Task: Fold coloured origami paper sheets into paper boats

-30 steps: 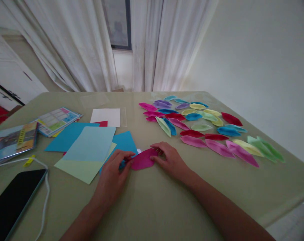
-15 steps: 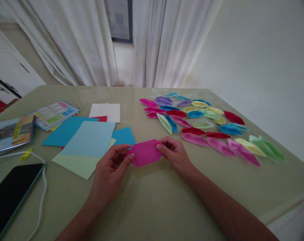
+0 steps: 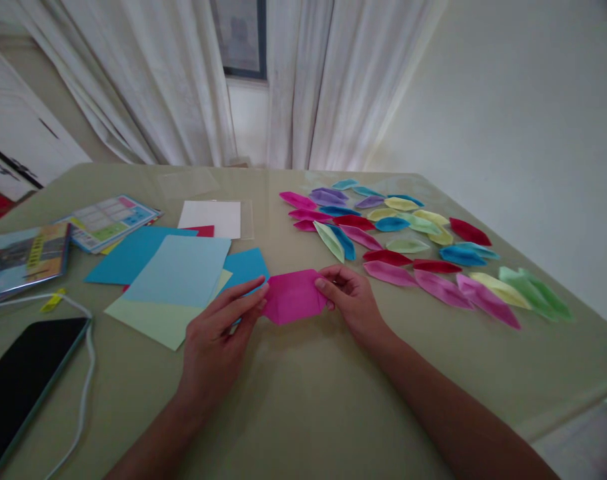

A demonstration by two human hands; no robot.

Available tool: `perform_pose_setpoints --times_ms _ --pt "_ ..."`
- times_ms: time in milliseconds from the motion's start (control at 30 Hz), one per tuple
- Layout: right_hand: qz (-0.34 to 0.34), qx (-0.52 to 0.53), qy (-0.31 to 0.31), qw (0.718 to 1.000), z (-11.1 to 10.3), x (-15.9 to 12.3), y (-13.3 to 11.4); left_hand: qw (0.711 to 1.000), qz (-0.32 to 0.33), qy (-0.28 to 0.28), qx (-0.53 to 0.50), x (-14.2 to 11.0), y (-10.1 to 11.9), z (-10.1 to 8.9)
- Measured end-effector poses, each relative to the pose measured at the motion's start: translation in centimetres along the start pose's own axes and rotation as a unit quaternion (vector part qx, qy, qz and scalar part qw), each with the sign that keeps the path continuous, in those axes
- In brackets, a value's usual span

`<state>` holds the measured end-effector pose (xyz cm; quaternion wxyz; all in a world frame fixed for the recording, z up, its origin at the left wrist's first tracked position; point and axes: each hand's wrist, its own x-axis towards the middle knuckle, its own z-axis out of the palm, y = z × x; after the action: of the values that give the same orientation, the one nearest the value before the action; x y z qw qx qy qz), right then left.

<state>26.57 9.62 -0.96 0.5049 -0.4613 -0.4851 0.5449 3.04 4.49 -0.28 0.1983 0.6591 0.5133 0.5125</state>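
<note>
Right hand: I see this hand (image 3: 353, 300) pinching the right end of the magenta paper (image 3: 297, 298), thumb on the near face, the other fingers curled behind.
Left hand: this hand (image 3: 211, 347) has its fingers fairly straight and close together, tips touching the paper's left edge; whether it pinches there, I cannot tell.
Magenta paper: between both hands, creased, broad face towards my camera.
Change: half a second ago the left thumb lay plainly across the near face; now the fingertips meet the edge instead. A second ago the paper looked narrower and more pointed.
Surface: on my left, a light blue sheet (image 3: 188, 267) overlaps a pale green sheet (image 3: 158, 323), near a phone (image 3: 31, 380) and white cable (image 3: 86, 387); on my right lie many folded coloured pieces (image 3: 439, 289).
Room: pale curtains (image 3: 133, 73) flank a window (image 3: 238, 37); a plain wall (image 3: 528, 100) stands right.
</note>
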Motion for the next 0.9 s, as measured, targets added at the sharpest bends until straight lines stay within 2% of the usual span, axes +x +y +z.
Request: perform_pose_setpoints --times_ms 100,233,367,433,500,567,633,700,767,900 --pt "-0.005 -0.001 0.014 1.0 0.0 0.0 -0.1 0.995 -0.061 -0.013 -0.077 0.3 0.0 0.1" --pt "-0.017 -0.008 0.03 0.999 0.0 0.2 0.1 0.965 -0.149 -0.073 -0.205 0.6 -0.3 0.3" --pt "-0.029 -0.051 0.028 0.998 -0.2 0.3 0.4 0.963 -0.119 -0.137 -0.2 0.3 -0.6 0.3" --pt "-0.08 -0.111 0.024 0.99 -0.4 0.2 0.2 0.961 -0.11 -0.161 -0.198 0.1 -0.6 0.2" --pt "-0.166 -0.203 0.011 0.965 -0.6 -0.1 -0.3 0.958 -0.106 -0.177 -0.198 0.0 -0.3 0.0" --pt "-0.245 -0.289 -0.027 0.925 -0.7 -0.6 -1.0 0.959 -0.094 -0.199 -0.181 0.0 0.0 -0.2" --pt "-0.294 -0.34 -0.08 0.89 -0.7 -0.9 -1.5 0.96 -0.073 -0.222 -0.156 0.1 0.3 -0.3" --pt "-0.324 -0.362 -0.106 0.868 -0.7 -1.1 -1.7 0.96 -0.054 -0.237 -0.138 0.2 0.5 -0.3" --pt "-0.334 -0.363 -0.103 0.864 -0.7 -1.1 -1.6 0.961 -0.051 -0.236 -0.132 0.3 0.6 -0.3" --pt "-0.312 -0.313 -0.079 0.893 -0.6 -0.8 -1.3 0.964 -0.08 -0.21 -0.141 0.4 0.5 -0.3"
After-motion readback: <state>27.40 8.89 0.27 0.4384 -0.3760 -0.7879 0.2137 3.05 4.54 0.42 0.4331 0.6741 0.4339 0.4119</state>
